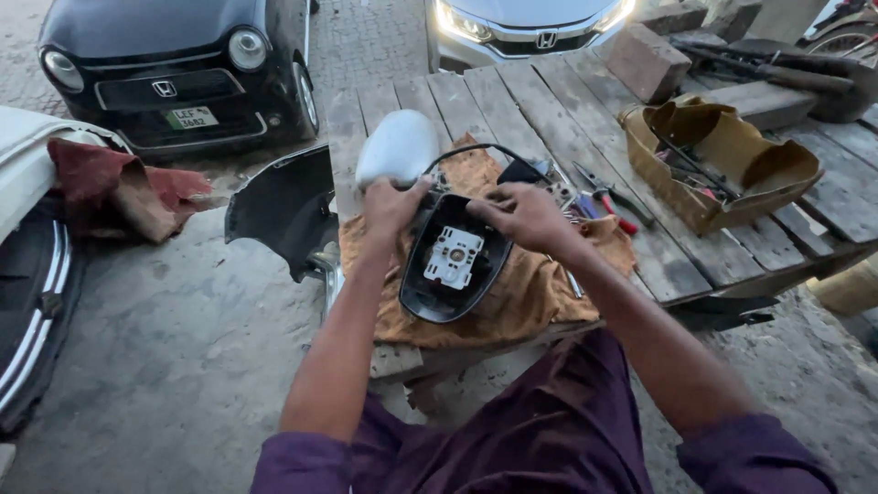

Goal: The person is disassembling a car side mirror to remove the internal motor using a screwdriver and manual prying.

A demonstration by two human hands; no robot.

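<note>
Mirror housing [453, 261] sits on the orange cloth [535, 293], near edge of the plank table [549, 110], glass already out so the white motor plate [454, 257] shows in the black shell. Step in hand, as I judge it: stripping or refitting the guts of this side mirror, w/ both hands steadying the shell at its top end.

My left hand [391, 206] is at approx 10 o'clock from the plate, fingers curled over the rim where the silver cover [397, 146] meets the black part; closed around that edge, thumb on top. My right hand [523, 215] is at 2 o'clock, fingers bent and pinching at the shell's upper right corner, right by the black cable [476, 151] that loops up and over toward 12. Can't tell if the right fingertips hold a small part or just the rim; they're blurred.

Next move, my guess: needs the shell held still w/ left while right works the cable end or the fixing at that corner; a tool probably wanted. Red-handled pliers [611, 203] lie at 3 o'clock, just beside the right wrist, on the cloth edge. Tan tool bag [732, 160] further out at 2 o'clock, well apart. Black bumper piece [283, 206] leans off the table at 9 o'clock. Two cars parked beyond, at 11 and 12.
</note>
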